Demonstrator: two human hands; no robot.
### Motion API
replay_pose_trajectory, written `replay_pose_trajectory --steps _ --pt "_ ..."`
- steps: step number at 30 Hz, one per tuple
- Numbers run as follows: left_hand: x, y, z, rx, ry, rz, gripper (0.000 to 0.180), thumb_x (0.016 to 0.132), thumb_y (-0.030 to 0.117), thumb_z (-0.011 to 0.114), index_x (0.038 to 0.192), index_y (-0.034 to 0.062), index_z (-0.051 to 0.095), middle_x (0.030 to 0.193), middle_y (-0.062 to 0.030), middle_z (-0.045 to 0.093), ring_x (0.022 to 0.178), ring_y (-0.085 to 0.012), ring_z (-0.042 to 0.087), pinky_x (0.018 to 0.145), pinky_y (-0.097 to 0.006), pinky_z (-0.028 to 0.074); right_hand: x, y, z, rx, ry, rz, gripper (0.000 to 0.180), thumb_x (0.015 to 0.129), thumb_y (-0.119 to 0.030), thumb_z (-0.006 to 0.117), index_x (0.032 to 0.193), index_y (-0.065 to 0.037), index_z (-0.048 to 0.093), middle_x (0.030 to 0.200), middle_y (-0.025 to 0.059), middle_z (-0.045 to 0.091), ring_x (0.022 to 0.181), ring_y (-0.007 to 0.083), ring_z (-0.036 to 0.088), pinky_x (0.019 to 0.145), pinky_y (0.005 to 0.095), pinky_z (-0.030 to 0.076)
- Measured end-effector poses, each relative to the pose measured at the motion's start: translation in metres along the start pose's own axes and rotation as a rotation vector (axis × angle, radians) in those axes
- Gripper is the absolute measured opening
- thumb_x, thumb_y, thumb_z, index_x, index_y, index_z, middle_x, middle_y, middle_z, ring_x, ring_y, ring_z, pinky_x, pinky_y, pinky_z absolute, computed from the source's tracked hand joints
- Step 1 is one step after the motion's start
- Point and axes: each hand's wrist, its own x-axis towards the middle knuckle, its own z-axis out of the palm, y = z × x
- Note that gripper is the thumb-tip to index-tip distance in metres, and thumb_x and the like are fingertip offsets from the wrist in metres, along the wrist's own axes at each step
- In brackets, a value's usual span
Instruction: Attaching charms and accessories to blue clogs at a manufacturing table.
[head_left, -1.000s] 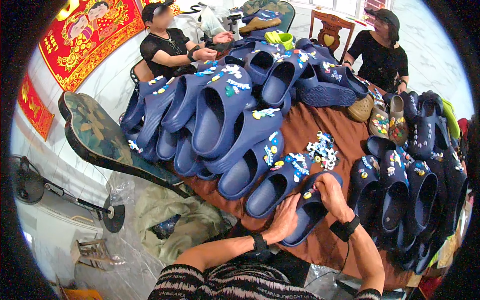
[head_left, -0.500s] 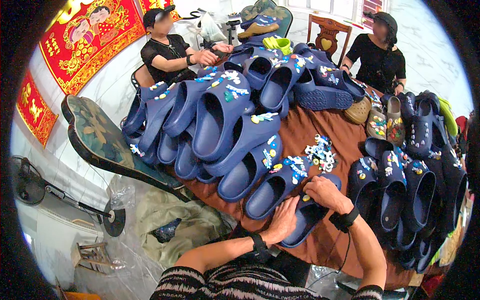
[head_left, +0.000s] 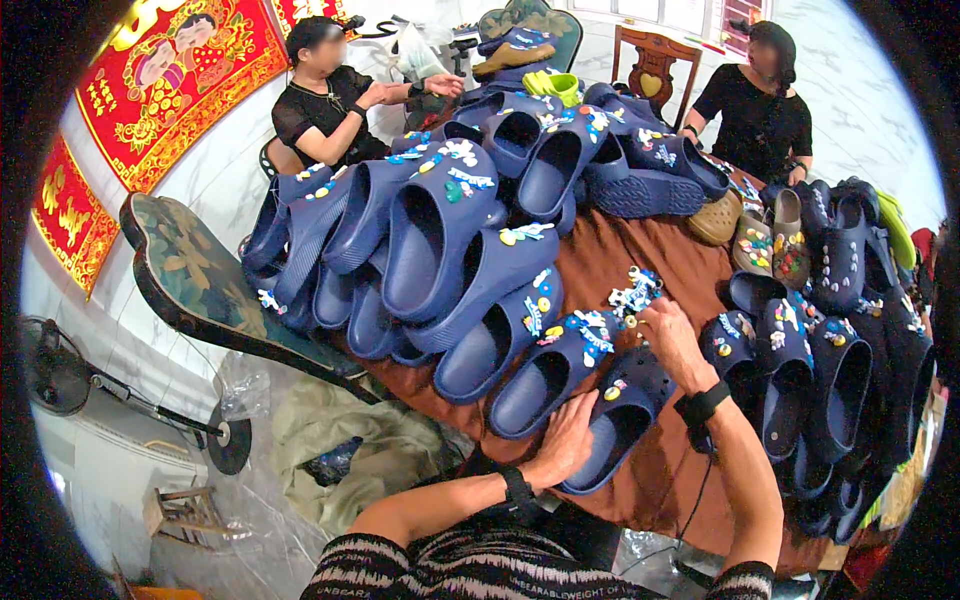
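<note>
A navy slip-on clog lies in front of me, its toe pointing away, with small charms on its strap. My left hand holds it by the left side near the opening. Over at a small heap of white, blue and black shoe charms, my right hand has its fingers curled together at the near edge. What lies between those fingertips is hidden. Just left of the held clog sits another navy clog, its strap covered in colourful charms.
A tall pile of navy clogs fills the left and middle of the brown-covered table. More dark clogs crowd the right. Two people, one person at far left and another person at far right, sit across. A cable hangs by my right wrist.
My right hand has left the clog's strap and moved away to the charm heap, uncovering the strap and its holes. My left hand stays put. The far-left person's hands have shifted.
</note>
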Motion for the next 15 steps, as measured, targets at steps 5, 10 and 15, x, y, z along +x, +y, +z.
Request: replay_pose_trajectory --steps 5,10,15 --pt "0.000 0.002 0.000 -0.010 -0.013 0.000 0.067 0.084 0.000 0.051 0.148 -0.0016 0.031 0.143 -0.0249 0.041 0.131 -0.0433 0.040 0.111 -0.051 0.032 -0.005 -0.010 0.005 0.070 -0.110 -0.083 0.013 0.083 -0.018 0.069 0.087 -0.006 0.070 0.086 0.0160 0.063 0.087 0.0376 0.061 0.080 0.0463 0.049" --pt "-0.002 -0.005 -0.001 0.029 0.027 0.021 0.067 0.084 0.001 0.051 0.147 -0.0036 0.030 0.143 -0.0253 0.041 0.130 -0.0439 0.040 0.110 -0.051 0.032 -0.027 -0.046 0.009 0.185 -0.331 -0.123 0.021 0.086 -0.025 0.068 0.086 -0.005 0.073 0.090 0.0160 0.068 0.092 0.0374 0.063 0.081 0.0473 0.052" --pt "0.000 -0.002 0.000 0.044 0.007 0.044 0.061 0.085 0.005 0.052 0.142 -0.0058 0.034 0.139 -0.0262 0.043 0.129 -0.0436 0.041 0.107 -0.052 0.034 -0.025 -0.051 -0.003 0.241 -0.487 -0.119 0.025 0.086 -0.034 0.069 0.085 -0.009 0.074 0.089 0.0133 0.068 0.095 0.0370 0.063 0.081 0.0472 0.052"
